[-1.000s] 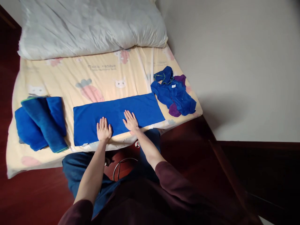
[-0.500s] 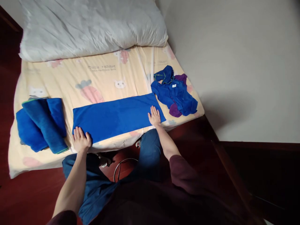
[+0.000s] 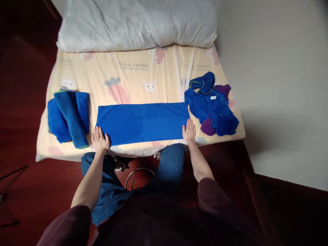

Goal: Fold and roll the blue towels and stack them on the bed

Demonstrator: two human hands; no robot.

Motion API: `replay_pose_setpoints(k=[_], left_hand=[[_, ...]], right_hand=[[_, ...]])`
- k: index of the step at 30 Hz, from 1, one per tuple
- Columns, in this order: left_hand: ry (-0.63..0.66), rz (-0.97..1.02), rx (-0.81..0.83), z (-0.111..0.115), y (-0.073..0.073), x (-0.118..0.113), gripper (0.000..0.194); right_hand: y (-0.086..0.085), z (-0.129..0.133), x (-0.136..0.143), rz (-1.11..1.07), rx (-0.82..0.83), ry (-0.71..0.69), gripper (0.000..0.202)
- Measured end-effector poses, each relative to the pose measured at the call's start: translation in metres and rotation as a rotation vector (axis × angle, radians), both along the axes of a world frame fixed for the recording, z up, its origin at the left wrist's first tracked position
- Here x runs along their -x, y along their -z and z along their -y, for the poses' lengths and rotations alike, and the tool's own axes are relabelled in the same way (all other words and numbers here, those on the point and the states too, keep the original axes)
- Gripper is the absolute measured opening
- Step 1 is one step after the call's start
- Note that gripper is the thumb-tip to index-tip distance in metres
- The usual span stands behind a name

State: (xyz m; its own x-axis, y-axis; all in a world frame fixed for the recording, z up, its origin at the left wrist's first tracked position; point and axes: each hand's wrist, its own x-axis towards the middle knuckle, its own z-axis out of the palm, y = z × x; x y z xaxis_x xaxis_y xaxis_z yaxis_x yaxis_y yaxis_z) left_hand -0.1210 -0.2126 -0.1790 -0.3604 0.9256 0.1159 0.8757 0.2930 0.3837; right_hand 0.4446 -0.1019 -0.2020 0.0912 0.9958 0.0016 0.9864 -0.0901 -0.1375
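Note:
A blue towel [image 3: 143, 123], folded into a long flat strip, lies across the near side of the bed. My left hand [image 3: 100, 140] rests flat on its near left corner, fingers stretched out. At the opposite end, my right hand [image 3: 189, 131] lies flat on the near right corner, fingers extended too. Left of the strip sits a pile of folded blue cloths [image 3: 68, 118], the top one rolled or folded narrow with green edging. To the right is a crumpled heap of blue cloths [image 3: 215, 106] with purple pieces and a small white label.
The bed [image 3: 89, 75] wears a cream sheet printed with carrots and rabbits. A large white quilt or pillow [image 3: 138, 24] lies along its far side. A pale wall [image 3: 276, 89] stands at the right. Below the bed's near edge, a thin cable [image 3: 133, 174] loops above the reddish floor.
The camera view has turned, so the bed appears further right and straighter. My right hand has slid outward to the strip's right edge; my left hand stays at the left corner.

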Motion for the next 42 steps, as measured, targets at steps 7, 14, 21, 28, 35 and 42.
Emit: replay_pose_setpoints(k=[7,14,21,28,35,42], left_hand=[[0.002,0.000,-0.005,0.001,0.003,0.003,0.077],[0.026,0.024,-0.014,-0.022,-0.020,-0.017,0.076],[0.444,0.082,-0.107,-0.160,-0.046,-0.129,0.071],[0.440,0.150,-0.028,-0.184,0.021,-0.153,0.067],[0.430,0.127,-0.077,-0.181,0.023,-0.150,0.066],[0.296,0.098,-0.110,-0.173,0.018,-0.112,0.070]], right_hand=[[-0.003,0.002,0.002,0.006,0.013,0.001,0.071],[-0.032,-0.018,0.039,-0.024,-0.042,-0.038,0.067],[-0.070,-0.093,0.228,-0.304,-0.090,-0.461,0.064],[-0.010,-0.104,0.293,-0.284,0.007,-0.515,0.061],[-0.010,-0.105,0.286,-0.310,-0.002,-0.514,0.061],[-0.014,-0.117,0.243,-0.230,0.004,-0.558,0.063]])
